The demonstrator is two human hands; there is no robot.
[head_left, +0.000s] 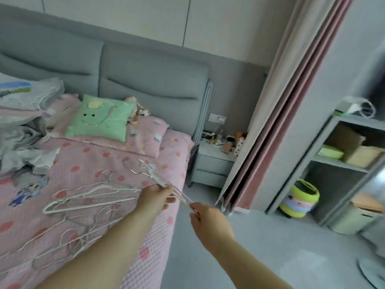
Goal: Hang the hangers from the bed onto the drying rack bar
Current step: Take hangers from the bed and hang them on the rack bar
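Over the bed [158, 236] edge, the left grip [155, 197] clasps bunched hangers [155, 175]; the right grip [208, 217] pinches their end, open floor [270, 247] beneath it.

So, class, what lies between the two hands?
Only the hangers: the left hand grips them, the right hand pinches their end. Head view.
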